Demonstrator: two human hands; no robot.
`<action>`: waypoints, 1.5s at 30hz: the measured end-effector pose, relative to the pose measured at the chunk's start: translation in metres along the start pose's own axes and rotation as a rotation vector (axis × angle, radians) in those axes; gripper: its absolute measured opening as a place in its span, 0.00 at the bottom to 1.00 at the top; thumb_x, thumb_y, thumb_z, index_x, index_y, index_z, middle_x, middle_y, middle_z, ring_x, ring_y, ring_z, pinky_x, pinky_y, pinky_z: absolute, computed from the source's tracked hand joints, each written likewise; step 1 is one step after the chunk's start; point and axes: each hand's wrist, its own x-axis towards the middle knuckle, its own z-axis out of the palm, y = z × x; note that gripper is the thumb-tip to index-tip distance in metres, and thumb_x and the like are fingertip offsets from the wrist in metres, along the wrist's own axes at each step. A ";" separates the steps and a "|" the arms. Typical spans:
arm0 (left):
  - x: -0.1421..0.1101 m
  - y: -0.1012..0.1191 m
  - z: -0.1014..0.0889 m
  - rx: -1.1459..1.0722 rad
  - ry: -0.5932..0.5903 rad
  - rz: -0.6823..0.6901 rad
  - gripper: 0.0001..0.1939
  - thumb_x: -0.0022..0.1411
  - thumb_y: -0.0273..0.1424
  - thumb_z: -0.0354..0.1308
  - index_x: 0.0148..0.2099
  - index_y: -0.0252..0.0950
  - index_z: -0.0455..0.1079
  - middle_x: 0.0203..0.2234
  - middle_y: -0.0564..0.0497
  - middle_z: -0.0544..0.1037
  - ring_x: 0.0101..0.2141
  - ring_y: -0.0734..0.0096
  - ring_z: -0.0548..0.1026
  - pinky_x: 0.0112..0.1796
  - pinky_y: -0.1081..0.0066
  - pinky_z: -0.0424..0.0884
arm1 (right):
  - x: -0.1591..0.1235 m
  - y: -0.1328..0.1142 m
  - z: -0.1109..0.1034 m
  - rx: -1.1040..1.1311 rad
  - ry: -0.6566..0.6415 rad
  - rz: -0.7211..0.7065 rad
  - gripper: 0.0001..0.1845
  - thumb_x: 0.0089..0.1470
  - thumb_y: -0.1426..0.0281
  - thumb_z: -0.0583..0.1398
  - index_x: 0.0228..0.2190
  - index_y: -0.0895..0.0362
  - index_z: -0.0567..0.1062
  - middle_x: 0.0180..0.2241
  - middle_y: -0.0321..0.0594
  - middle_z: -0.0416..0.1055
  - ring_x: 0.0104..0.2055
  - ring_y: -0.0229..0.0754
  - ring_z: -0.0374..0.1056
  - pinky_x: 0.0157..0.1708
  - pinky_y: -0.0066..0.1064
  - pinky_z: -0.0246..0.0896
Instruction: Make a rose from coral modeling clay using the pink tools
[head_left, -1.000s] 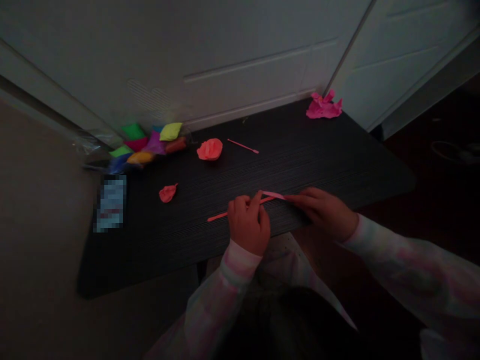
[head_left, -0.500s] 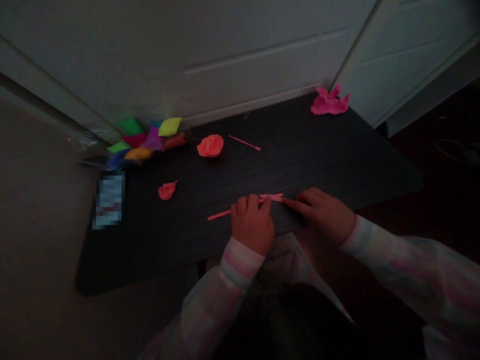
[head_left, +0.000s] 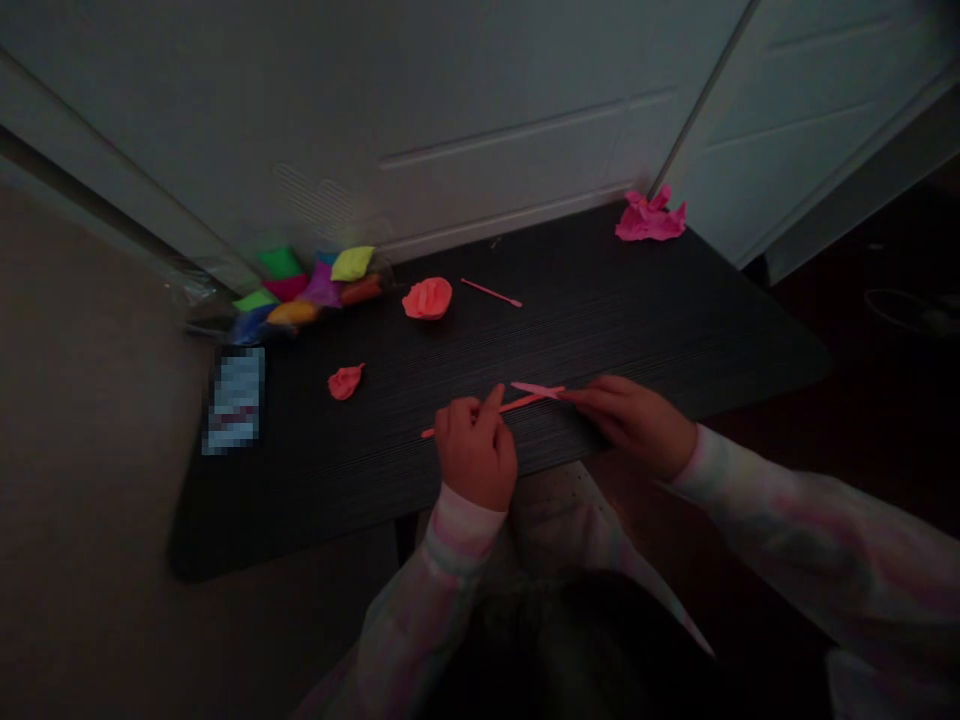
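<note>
Small packets of modelling clay (head_left: 321, 288) in green, magenta, purple, yellow, blue and orange are heaped at the far left corner of a dark wood-grain tabletop (head_left: 600, 300). Clear plastic wrapping (head_left: 201, 290) is seen at the heap's left edge; whether the packets are enclosed by it cannot be determined. A rectangular packet (head_left: 236, 400) lies nearby, its surface pixelated and no writing legible.

A thin coral strip (head_left: 469, 421) is held against the tabletop, its near part covered by the left hand (head_left: 476, 450), whose fingers are curled over it with the thumb raised. A flat pink piece (head_left: 536, 389) lies at the strip's far end, touched by the right hand (head_left: 634, 415). The right hand's fingers are extended; whether it is grasping cannot be told. A coral clay lump (head_left: 427, 298), a small coral scrap (head_left: 345, 381), a thin coral stick (head_left: 491, 293) and crumpled pink clay (head_left: 650, 218) lie farther off.
</note>
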 end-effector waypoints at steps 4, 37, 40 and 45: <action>-0.001 0.004 -0.002 0.109 -0.117 0.052 0.18 0.52 0.26 0.45 0.46 0.41 0.63 0.28 0.48 0.62 0.32 0.66 0.58 0.33 0.66 0.56 | -0.001 -0.004 0.010 -0.233 -0.055 -0.102 0.19 0.49 0.76 0.49 0.44 0.57 0.64 0.30 0.41 0.63 0.31 0.38 0.56 0.32 0.30 0.57; -0.002 -0.008 -0.011 0.217 -0.214 0.096 0.16 0.51 0.29 0.47 0.43 0.45 0.65 0.28 0.49 0.64 0.32 0.64 0.59 0.32 0.64 0.54 | 0.006 -0.001 0.017 -0.205 -0.072 -0.208 0.20 0.49 0.76 0.48 0.45 0.55 0.63 0.31 0.42 0.63 0.33 0.39 0.56 0.34 0.31 0.57; 0.000 -0.006 -0.010 0.241 -0.231 0.097 0.15 0.51 0.29 0.46 0.41 0.44 0.66 0.28 0.49 0.65 0.33 0.64 0.58 0.31 0.64 0.53 | 0.008 -0.006 0.013 -0.275 -0.104 -0.222 0.20 0.48 0.76 0.48 0.45 0.56 0.63 0.30 0.43 0.63 0.32 0.39 0.55 0.33 0.32 0.56; 0.004 -0.002 -0.008 0.255 -0.238 0.127 0.14 0.52 0.28 0.45 0.39 0.41 0.67 0.28 0.48 0.66 0.33 0.64 0.59 0.31 0.64 0.54 | 0.011 -0.010 0.012 -0.269 -0.120 -0.205 0.21 0.47 0.78 0.50 0.44 0.56 0.64 0.30 0.43 0.64 0.32 0.40 0.56 0.33 0.33 0.56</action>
